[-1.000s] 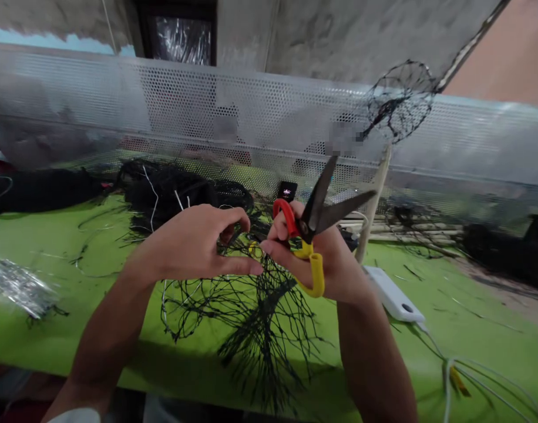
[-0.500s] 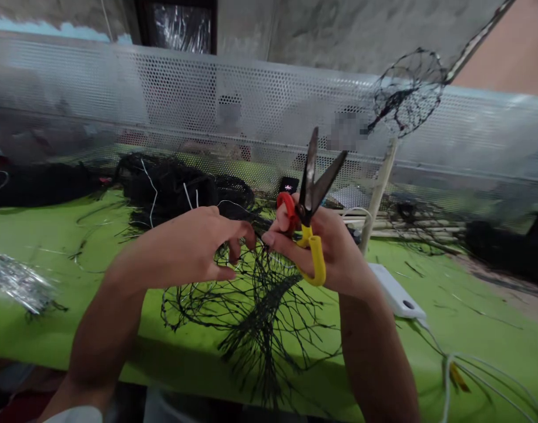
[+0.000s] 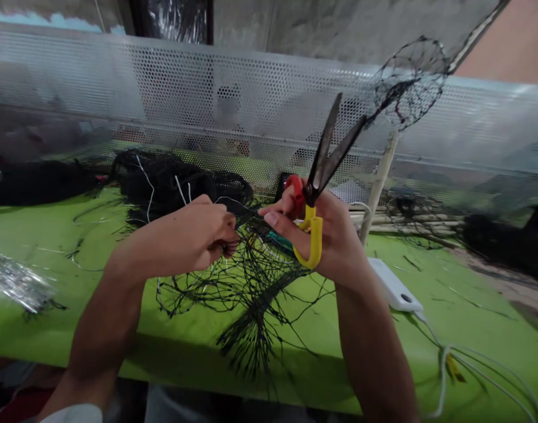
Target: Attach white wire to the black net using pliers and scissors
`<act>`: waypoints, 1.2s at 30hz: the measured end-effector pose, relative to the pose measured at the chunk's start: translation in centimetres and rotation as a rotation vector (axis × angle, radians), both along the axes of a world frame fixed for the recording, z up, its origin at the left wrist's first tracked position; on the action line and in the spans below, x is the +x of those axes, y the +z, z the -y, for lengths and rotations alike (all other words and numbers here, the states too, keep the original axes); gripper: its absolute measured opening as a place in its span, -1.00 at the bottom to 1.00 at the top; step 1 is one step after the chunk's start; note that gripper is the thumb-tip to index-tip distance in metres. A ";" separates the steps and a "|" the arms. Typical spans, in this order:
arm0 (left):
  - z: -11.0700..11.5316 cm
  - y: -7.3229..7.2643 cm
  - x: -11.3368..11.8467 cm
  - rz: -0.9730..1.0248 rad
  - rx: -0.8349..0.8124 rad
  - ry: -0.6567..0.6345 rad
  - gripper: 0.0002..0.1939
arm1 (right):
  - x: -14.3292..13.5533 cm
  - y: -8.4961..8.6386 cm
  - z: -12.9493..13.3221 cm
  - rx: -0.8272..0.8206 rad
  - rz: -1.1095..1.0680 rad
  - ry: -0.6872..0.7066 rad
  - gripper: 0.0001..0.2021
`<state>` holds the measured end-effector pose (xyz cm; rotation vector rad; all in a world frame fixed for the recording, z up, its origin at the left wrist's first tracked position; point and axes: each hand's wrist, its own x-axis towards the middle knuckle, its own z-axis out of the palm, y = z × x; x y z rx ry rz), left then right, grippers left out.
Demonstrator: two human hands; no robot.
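Black knotted netting (image 3: 264,299) lies bunched and spread over the green table, its cut ends fanning toward me. My left hand (image 3: 207,232) is closed at the top of the netting, its curled fingers gripping strands there; the exact strands are partly hidden. Scissors (image 3: 324,170) with one red and one yellow handle hang on my right hand (image 3: 335,235), blades parted and pointing up and away. The thumb and forefinger of that hand reach toward the left one, beside the netting's gathered top. Whether a strand sits between them is hard to see.
A heap of black netting (image 3: 172,182) lies behind my left hand. Silvery strips (image 3: 17,282) are at the left, a white power bank (image 3: 396,288) with a cable at the right. A wooden stick (image 3: 379,188) stands before a perforated metal screen (image 3: 269,106), near a round net (image 3: 412,82).
My left fingers have curled from spread to closed at the netting. The right hand has turned a little, tilting the scissors rightward, and its fingertips have come off the netting's gathered top.
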<state>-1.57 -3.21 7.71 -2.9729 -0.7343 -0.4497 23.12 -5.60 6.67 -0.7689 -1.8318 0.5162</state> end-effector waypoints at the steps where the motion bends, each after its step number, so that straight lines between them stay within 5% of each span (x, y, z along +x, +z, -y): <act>1: -0.3 0.0 0.2 0.016 0.000 -0.015 -0.78 | -0.1 0.0 -0.1 -0.003 -0.004 0.016 -0.74; 7: -2.3 0.0 0.7 0.114 0.055 -0.059 -0.73 | 0.9 -0.3 -1.7 0.008 -0.051 0.093 -0.84; 14: -5.3 -1.2 0.4 0.200 0.053 0.044 -0.70 | 1.6 -0.9 -2.8 0.152 -0.049 -0.020 -0.77; 17: -6.3 -1.8 0.6 0.236 0.106 0.041 -0.68 | 0.2 -1.3 -3.0 0.176 -0.204 0.080 -0.87; 24: -6.4 -2.1 0.8 0.446 0.415 -0.084 -0.66 | -2.5 -2.9 -4.1 0.131 -0.375 0.282 -0.67; 30: -5.3 -2.0 1.4 0.595 0.427 -0.119 -0.67 | -2.1 -3.6 -4.4 0.123 -0.211 0.156 -0.69; 36: -4.4 -1.7 1.3 0.533 0.444 -0.126 -0.63 | -0.9 -1.8 -3.4 0.229 -0.186 0.016 -0.67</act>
